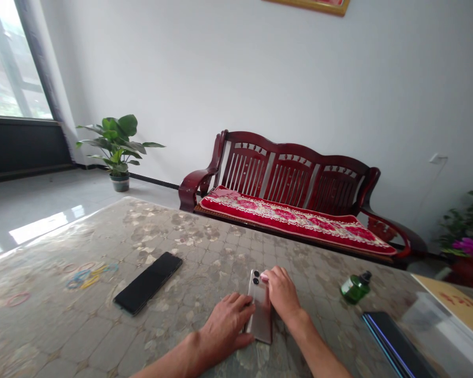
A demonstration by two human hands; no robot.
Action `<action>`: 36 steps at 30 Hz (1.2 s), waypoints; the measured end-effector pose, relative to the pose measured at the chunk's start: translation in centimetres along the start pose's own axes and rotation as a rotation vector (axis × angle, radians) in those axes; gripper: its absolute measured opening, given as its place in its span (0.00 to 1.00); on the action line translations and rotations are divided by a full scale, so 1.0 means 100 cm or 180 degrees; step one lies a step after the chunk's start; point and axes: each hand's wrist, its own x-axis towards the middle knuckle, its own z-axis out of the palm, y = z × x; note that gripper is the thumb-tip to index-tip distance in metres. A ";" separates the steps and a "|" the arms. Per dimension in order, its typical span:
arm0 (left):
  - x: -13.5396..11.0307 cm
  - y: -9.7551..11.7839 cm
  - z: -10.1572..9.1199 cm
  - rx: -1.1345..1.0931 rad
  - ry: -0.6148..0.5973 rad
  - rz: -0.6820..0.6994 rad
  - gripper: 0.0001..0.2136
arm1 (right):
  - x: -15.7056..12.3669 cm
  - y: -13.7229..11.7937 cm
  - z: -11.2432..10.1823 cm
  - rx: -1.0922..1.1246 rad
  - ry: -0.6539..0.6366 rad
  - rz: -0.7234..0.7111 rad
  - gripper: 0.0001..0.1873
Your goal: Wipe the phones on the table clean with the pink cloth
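Silver phone [262, 315] (one, in two hands [224, 328] [281, 294])

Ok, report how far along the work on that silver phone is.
Done: nothing shows finished; the black phone lies apart on the table. In hand: the silver phone lies back up, left hand holding its edge, right hand touching near its lenses. Left: green bottle and rubber bands lie untouched.
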 end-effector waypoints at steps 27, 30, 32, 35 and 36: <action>0.001 0.000 0.001 0.0042 -0.0043 -0.0030 0.20 | 0.013 -0.008 0.000 0.0293 -0.0062 -0.0014 0.12; 0.001 0.001 0.000 0.0025 -0.0018 -0.0028 0.18 | 0.020 -0.013 0.000 0.0270 -0.0081 -0.0042 0.12; 0.001 0.001 0.001 -0.0021 0.0045 -0.0038 0.17 | 0.020 -0.015 -0.001 0.0335 -0.0100 -0.0156 0.12; 0.001 0.001 0.002 -0.0064 0.0126 -0.0032 0.16 | 0.021 -0.016 -0.002 0.0405 -0.0128 -0.0215 0.13; 0.001 0.000 0.002 -0.0068 0.0136 -0.0019 0.16 | 0.022 -0.016 -0.002 0.0414 -0.0133 -0.0200 0.13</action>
